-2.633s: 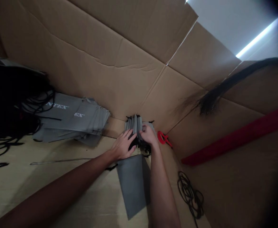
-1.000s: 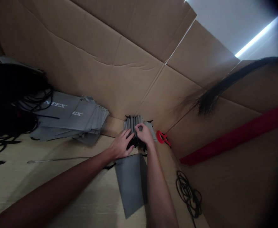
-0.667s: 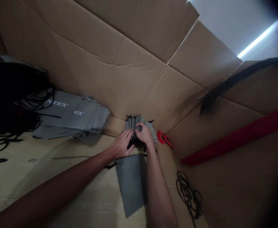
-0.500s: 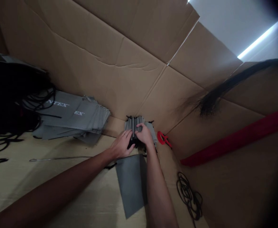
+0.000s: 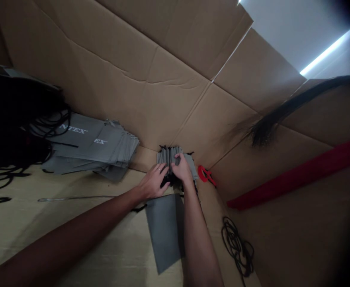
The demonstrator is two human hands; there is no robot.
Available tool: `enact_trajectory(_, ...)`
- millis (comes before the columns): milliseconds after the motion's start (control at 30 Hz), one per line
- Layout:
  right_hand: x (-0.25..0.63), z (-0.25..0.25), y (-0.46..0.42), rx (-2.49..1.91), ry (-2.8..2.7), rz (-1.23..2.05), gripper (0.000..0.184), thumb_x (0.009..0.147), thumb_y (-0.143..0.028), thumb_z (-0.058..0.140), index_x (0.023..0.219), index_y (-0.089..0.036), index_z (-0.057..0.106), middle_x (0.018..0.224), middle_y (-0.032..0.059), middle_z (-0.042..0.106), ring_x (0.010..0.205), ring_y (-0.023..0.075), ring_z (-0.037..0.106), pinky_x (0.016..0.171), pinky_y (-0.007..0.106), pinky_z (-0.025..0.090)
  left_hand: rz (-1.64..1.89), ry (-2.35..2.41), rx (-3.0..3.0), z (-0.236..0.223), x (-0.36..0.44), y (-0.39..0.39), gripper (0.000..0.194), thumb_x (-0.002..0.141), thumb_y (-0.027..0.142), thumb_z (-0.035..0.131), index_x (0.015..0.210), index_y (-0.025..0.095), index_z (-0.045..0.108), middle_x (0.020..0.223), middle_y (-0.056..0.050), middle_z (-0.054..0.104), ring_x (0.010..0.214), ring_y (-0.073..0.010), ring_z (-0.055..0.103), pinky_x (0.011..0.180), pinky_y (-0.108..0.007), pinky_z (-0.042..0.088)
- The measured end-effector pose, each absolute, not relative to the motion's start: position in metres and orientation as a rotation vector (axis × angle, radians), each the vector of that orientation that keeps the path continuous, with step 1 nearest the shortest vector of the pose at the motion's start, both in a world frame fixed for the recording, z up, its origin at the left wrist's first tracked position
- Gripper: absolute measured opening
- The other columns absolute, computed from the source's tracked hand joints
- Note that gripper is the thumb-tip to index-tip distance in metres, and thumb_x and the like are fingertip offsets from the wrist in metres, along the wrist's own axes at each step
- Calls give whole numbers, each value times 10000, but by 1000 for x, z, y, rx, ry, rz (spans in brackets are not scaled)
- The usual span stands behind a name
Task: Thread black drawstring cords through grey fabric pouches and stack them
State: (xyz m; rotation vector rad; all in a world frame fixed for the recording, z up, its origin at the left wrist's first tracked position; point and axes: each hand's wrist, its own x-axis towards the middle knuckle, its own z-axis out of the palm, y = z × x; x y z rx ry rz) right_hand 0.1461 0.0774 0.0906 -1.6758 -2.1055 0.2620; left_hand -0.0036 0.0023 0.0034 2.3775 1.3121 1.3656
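- A large sheet of brown corrugated cardboard (image 5: 127, 91) rises in creased panels beyond the grip, and a paler cardboard floor (image 5: 28, 223) spreads toward the near side.
- Far to the right of the grip, a long red strap (image 5: 291, 179) runs diagonally across the cardboard, with a long dark strand of fibres or hair (image 5: 264, 131) above it. What the strand is cannot be told.
- Far to the left of the grip lies a dark heap of black cord (image 5: 13, 127), partly over a flat stack of grey bags (image 5: 94, 145) printed in white with "NTEX" and "EX".
- The grip is narrow: the left hand (image 5: 152, 183) and the right hand (image 5: 182, 169) close in from either side on an upright bundle of grey fabric bags (image 5: 169, 157), which stands at the foot of the cardboard panels.
- The right hand's fingers (image 5: 177, 159) curl over the bundle's top, while the left hand's fingers (image 5: 159, 171) press its near side.
- Black cord ends poke out around the bundle.
- A single flat grey bag (image 5: 164, 235) lies just below the grip, beneath the hands.
- A coil of thin black cord (image 5: 237, 247) sits below and to the right of the grip.
- A small red clip (image 5: 204, 173) sits just to the right of the bundle, nearly touching it.
- A thin metal rod (image 5: 73, 197) lies on the floor left of the grip.
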Motion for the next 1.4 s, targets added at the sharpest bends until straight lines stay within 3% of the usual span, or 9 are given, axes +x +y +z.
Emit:
enact_trajectory(200, 141, 89, 77, -1613, -2174, 248, 300, 1013, -374, 699, 1222, -159, 687, 1237, 91, 710, 1114, 245, 701, 976, 475, 598, 1423, 1340, 2320, 0, -1, 5, 517, 1005, 386, 677, 1464, 181, 557, 1508, -166, 558, 1356, -350, 571, 1120, -591, 495)
enact_trajectory(400, 143, 85, 81, -1659, -2143, 234, 317, 1016, -363, 693, 1259, -161, 665, 1213, 87, 711, 1040, 227, 715, 922, 446, 617, 1453, 1368, 2299, 0, -1, 5, 428, 1021, 371, 679, 1403, 189, 615, 1454, -142, 606, 1280, -314, 627, 1069, -557, 545)
enact_trajectory(967, 144, 86, 80, -1616, -2197, 279, 294, 1020, -407, 687, 1179, -161, 704, 1212, 88, 724, 1093, 236, 709, 975, 469, 598, 1448, 1410, 2309, 1, -1, 4, 434, 1020, 366, 680, 1410, 190, 609, 1451, -143, 605, 1282, -315, 623, 1070, -557, 543)
enact_trajectory(1233, 147, 88, 81, -1574, -2194, 270, 367, 1029, -362, 674, 1349, -187, 633, 1298, 103, 689, 1106, 244, 704, 970, 471, 605, 1460, 1460, 2278, -4, 1, 8, 417, 1021, 368, 681, 1391, 185, 623, 1445, -139, 611, 1272, -312, 631, 1062, -553, 548)
enact_trajectory(1400, 145, 86, 82, -1541, -2243, 271, 285, 1031, -371, 673, 1233, -171, 689, 1263, 95, 705, 1113, 240, 701, 978, 470, 600, 1495, 1505, 2262, -3, 0, 8, 416, 1017, 373, 684, 1380, 178, 625, 1422, -137, 620, 1252, -310, 638, 1047, -549, 554)
